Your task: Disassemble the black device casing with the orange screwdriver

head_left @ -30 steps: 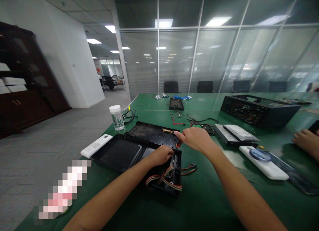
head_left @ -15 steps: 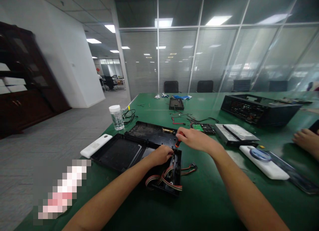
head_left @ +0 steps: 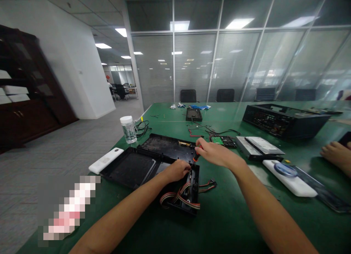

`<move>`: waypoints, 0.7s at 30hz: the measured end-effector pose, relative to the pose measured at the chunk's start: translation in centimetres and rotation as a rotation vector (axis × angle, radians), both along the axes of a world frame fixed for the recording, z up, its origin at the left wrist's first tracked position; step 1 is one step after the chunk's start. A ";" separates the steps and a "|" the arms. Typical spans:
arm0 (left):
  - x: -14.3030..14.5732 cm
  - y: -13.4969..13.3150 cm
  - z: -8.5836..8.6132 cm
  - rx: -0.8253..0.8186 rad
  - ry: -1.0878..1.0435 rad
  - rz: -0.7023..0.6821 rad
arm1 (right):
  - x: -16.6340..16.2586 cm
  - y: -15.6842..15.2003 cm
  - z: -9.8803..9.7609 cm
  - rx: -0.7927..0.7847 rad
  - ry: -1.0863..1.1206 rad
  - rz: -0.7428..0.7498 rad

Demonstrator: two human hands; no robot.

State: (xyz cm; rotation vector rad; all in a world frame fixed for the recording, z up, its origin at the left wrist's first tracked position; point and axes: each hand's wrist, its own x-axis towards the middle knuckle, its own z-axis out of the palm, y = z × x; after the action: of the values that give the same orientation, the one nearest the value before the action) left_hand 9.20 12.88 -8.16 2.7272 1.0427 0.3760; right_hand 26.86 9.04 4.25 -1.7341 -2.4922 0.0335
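My right hand point(head_left: 207, 151) is wrapped round the handle of a red and black screwdriver point(head_left: 196, 158), its shaft pointing down at the right end of an open black casing point(head_left: 131, 168). Inside that end, my left hand point(head_left: 178, 170) is closed with its fingertips together near the screwdriver's tip; what they pinch is hidden. Striped cables point(head_left: 182, 199) with connectors spill out over the casing's near right corner. Behind it lies a flat black cover panel point(head_left: 161, 146) with a brass-coloured strip on it.
A clear jar point(head_left: 128, 131) with a white lid and a white device point(head_left: 106, 160) are at the left. Rightward lie a green circuit board point(head_left: 218, 140), silver drives point(head_left: 259, 146), another white device point(head_left: 292, 181) and a black computer case point(head_left: 285, 120). Another person's hand point(head_left: 337, 155) rests at the right edge.
My right hand and the screwdriver have shifted very slightly to the right. My left hand stays in the same place in the casing.
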 end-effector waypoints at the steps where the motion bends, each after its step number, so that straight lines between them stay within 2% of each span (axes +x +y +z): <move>1: 0.0 0.0 0.0 0.007 0.004 -0.003 | 0.1 -0.1 0.0 -0.002 -0.005 0.005; 5: -0.1 -0.2 0.2 0.055 0.019 -0.023 | 0.8 -0.2 0.1 0.056 -0.049 -0.096; 7: -0.1 -0.3 0.2 0.076 0.023 -0.038 | 1.8 0.2 -0.1 0.038 0.050 -0.048; 9: -0.2 -0.4 0.2 0.090 0.015 -0.047 | 3.6 1.0 -0.9 -0.053 0.247 0.023; 11: -0.2 -0.5 0.2 0.092 -0.010 -0.045 | 5.8 2.0 -2.7 -0.188 0.527 0.019; 13: -0.3 -0.4 0.3 0.076 -0.044 -0.031 | 8.3 2.9 -5.3 -0.284 0.861 -0.055; 16: -1.0 0.2 1.1 0.023 -0.083 0.001 | 11.2 3.7 -9.3 -0.288 1.374 -0.263; 18: -1.9 0.9 1.9 -0.022 -0.046 0.036 | 11.9 3.8 -10.9 -0.279 1.543 -0.316; 21: -3.8 2.0 2.7 -0.083 0.129 0.108 | 10.8 3.5 -11.8 -0.276 1.584 -0.192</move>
State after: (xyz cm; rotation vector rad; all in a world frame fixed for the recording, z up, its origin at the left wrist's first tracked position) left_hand 5.42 14.92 -5.43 2.6582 1.2132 0.1697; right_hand 37.68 12.49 -7.57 -1.0958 -1.1321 1.2047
